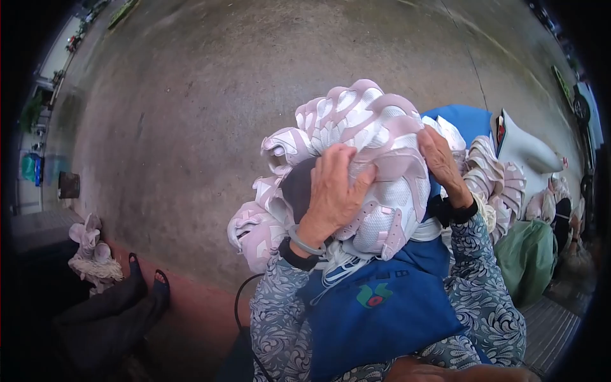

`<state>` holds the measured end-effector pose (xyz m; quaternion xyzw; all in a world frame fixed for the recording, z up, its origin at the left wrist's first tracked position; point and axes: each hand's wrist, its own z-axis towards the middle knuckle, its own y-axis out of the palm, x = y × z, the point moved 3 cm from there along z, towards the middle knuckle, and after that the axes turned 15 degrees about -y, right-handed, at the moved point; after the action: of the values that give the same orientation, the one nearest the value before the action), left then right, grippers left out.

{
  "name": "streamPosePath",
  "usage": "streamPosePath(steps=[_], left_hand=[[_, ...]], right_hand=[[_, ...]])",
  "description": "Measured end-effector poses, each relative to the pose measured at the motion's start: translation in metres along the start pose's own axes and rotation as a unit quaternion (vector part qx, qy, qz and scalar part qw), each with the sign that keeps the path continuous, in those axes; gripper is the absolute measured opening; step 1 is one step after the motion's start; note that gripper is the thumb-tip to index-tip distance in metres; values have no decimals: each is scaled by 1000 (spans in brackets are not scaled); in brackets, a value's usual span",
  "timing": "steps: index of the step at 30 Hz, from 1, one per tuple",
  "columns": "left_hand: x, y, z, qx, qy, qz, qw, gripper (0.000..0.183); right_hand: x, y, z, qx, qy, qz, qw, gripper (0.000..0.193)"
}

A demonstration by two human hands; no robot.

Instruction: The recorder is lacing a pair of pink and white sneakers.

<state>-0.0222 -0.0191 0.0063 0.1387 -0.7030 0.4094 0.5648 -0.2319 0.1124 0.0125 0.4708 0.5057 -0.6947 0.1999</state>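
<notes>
Stack of pink-and-white shoe uppers [400, 184] is sitting just beyond the blue apron [388, 318]. Left hand [331, 191] and right hand [440, 158] are bracing its sides, fingers bent; can't tell if either grip is pinching. Person is probably aligning it; next move is likely calling for evening edges without slippage.
</notes>
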Motion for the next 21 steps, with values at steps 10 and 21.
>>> streamPosePath(steps=[10,21], left_hand=[[-127,-98,46,120,-232,-43,964,49],[-156,-84,96,-1,-158,33,987,76]], right_hand=[[33,-16,59,-205,12,-16,979,48],[82,-26,89,-289,62,259,920,63]])
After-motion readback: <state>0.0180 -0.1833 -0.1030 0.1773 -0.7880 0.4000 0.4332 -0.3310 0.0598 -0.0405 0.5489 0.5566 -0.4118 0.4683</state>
